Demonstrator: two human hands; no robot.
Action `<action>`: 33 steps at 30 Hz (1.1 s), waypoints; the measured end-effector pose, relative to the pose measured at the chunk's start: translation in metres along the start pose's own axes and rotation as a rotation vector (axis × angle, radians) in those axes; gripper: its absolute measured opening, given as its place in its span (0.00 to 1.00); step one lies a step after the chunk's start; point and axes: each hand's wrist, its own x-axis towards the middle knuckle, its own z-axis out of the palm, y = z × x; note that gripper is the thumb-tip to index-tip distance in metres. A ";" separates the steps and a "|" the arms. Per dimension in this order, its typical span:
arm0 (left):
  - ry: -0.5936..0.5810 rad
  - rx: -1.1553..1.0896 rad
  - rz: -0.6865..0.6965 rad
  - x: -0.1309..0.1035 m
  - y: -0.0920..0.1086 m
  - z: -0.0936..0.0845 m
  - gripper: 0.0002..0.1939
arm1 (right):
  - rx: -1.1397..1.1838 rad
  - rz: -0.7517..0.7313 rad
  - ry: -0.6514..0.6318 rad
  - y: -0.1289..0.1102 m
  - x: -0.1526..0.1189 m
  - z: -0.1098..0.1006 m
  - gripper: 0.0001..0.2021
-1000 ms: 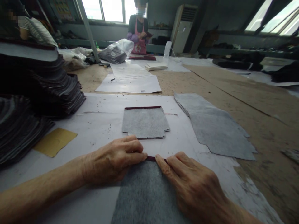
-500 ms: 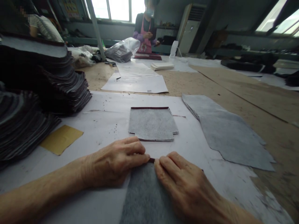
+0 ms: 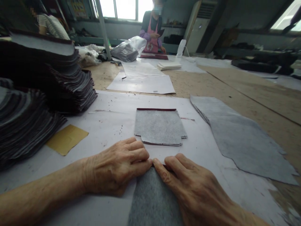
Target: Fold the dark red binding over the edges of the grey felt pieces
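Observation:
A grey fabric piece (image 3: 154, 199) lies on white paper, its dark far edge between my hands. My left hand (image 3: 119, 166) is closed, thumb and fingers pinching the left part of that edge. From the right, my right hand (image 3: 190, 182) presses on the same edge with fingers bent and its thumb tip close to my left one. Just beyond them rests a small stack of grey pieces (image 3: 160, 127) with a dark red strip along its far side.
Tall stacks of dark pieces (image 3: 68, 81) stand at the left, near a yellow card (image 3: 68, 139). Larger grey pieces (image 3: 246, 141) lie at the right. White sheets (image 3: 143, 82) are farther back. Across the table stands a person in a pink apron (image 3: 150, 42); another person is at the far left.
The view has shifted slightly, so the scene sits farther right. My right thumb has moved up to my left thumb, covering the dark edge between them. The person's hands across the table have moved.

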 end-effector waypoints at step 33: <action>0.110 -0.064 -0.275 -0.020 0.035 0.003 0.14 | 0.056 0.121 -0.228 0.006 0.019 -0.015 0.37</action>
